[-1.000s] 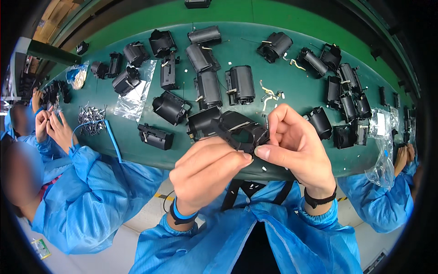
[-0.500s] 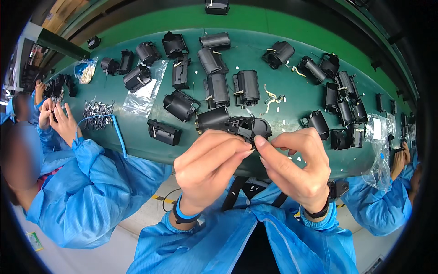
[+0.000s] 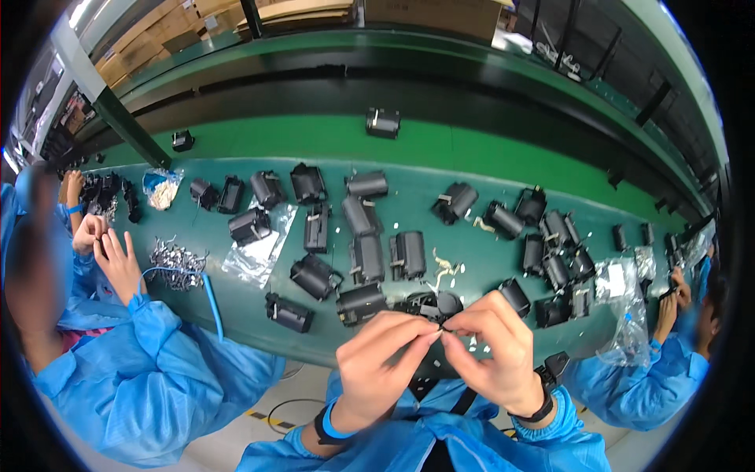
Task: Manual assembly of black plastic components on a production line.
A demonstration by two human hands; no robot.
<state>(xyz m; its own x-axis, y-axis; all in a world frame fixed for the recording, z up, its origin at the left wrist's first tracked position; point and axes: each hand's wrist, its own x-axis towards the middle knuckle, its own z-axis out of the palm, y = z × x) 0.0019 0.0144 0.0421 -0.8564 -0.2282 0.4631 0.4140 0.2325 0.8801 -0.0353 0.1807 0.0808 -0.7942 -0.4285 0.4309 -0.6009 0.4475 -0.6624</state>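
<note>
My left hand and my right hand meet at the near edge of the table, fingertips pinched together around a tiny dark piece. It is too small for me to tell its kind. Just beyond the fingertips lies an open black plastic housing with a rounded black part at its right end; my fingers cover some of its near side. Touching or close to its left is a black cylindrical unit. Both wrists wear dark bands.
Several black units lie about the green table. Cream-coloured strips and small white bits are scattered among them. Clear plastic bags and a heap of small wired parts lie around. Co-workers in blue sit left and right.
My view has tilted up, showing more of the shelves behind. Both hands have drawn back from the open housing and closer together, and the right fingers now pinch beside the left ones.
</note>
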